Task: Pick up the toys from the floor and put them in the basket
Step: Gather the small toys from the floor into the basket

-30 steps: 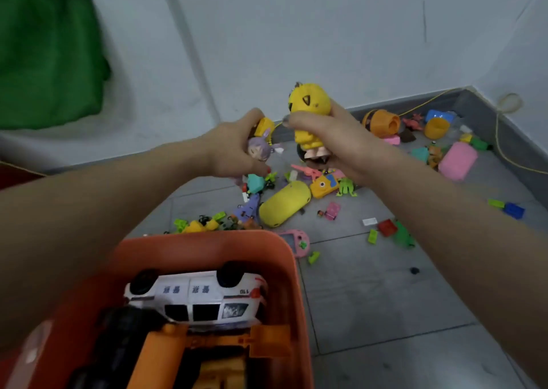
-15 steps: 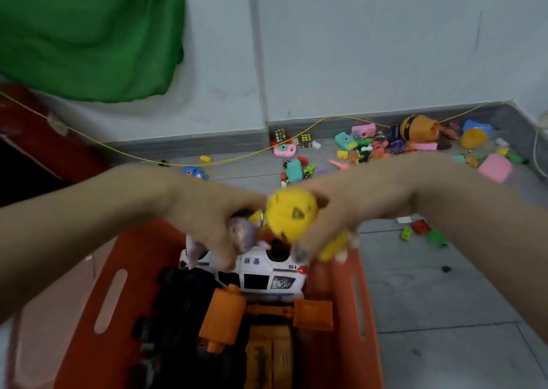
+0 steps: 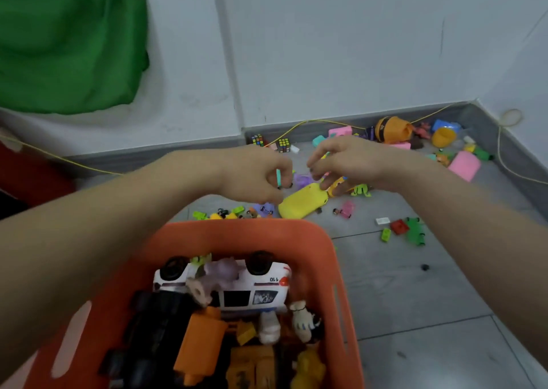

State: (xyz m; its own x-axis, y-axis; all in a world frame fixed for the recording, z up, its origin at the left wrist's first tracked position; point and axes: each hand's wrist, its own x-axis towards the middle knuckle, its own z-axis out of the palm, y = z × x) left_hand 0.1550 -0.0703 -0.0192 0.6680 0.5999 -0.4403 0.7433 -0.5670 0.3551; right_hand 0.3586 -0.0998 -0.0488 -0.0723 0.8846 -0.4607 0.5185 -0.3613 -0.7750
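The orange basket (image 3: 237, 231) stands in front of me and holds an upturned white police car (image 3: 255, 295), a purple-haired figure (image 3: 221, 273), a yellow figure (image 3: 308, 365) and other toys. Beyond its far rim, both hands hang over the toy pile on the floor. My left hand (image 3: 255, 175) has its fingers curled and pinches a small teal toy (image 3: 278, 176). My right hand (image 3: 350, 160) hovers with loosely bent fingers over a pink and an orange toy (image 3: 338, 185), gripping nothing that I can see. A yellow capsule (image 3: 302, 200) lies just below both hands.
Several small toys are strewn along the wall: two puzzle cubes (image 3: 283, 144), an orange barrel (image 3: 391, 129), a pink block (image 3: 464, 164), red and green bricks (image 3: 398, 227). A yellow cord (image 3: 501, 157) runs along the skirting. Green cloth (image 3: 65, 41) hangs at left.
The yellow figure and the purple-haired figure left my hands and now lie in the basket. Both hands moved forward from above the basket to the floor pile.
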